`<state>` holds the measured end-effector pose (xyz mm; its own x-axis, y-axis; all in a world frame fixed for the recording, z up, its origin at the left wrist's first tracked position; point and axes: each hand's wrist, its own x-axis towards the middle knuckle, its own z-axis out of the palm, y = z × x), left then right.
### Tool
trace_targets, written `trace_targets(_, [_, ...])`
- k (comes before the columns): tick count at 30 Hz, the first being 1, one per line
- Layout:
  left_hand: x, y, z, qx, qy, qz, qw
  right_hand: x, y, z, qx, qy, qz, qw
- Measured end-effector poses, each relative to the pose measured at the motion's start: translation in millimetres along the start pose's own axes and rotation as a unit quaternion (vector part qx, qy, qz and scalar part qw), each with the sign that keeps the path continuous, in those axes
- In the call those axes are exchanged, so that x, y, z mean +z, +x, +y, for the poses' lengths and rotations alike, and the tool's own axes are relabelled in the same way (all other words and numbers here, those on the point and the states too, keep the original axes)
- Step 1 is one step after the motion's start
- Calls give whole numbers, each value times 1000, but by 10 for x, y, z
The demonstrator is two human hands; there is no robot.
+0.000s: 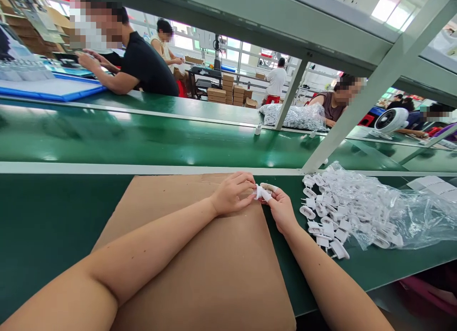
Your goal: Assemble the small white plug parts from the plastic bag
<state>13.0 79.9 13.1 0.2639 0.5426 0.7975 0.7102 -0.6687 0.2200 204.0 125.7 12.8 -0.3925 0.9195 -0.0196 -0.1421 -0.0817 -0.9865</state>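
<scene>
The left hand [233, 194] and the right hand [283, 211] meet near the far right corner of a brown cardboard sheet [200, 259], which lies on the green table [53, 217]. Between their fingertips is a small white plastic piece [258, 192], pinched by both hands: the left takes it from one side with thumb and fingers, the right from the other (the right thumb and index finger wear white coverings, so the piece's outline is hard to make out). Just beside the right forearm, a heap of white plastic parts [326, 217] lies on the table, partly inside and partly spilling from a clear plastic bag [421, 221]. Beyond the table's pale edge runs a glossy green surface [160, 141], with a small white part [258, 129] upright near its far side. Across it, a person in a black shirt [148, 67] leans on their forearms, and a white fan [392, 120] stands farther right
</scene>
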Motion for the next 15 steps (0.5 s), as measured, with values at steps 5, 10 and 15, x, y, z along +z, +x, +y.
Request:
trace_targets(5, [-10, -2, 1, 12, -3, -13, 1000, -2, -3, -5, -2, -4, 1, 1000])
trace_targets(10, [-20, -4, 5, 9, -15, -13, 1000, -2, -9, -5, -4, -9, -3, 1000])
trace_targets(15, [-15, -5, 14, -4, -16, -17, 1000, 6, -14, -11, -7, -4, -6, 1000])
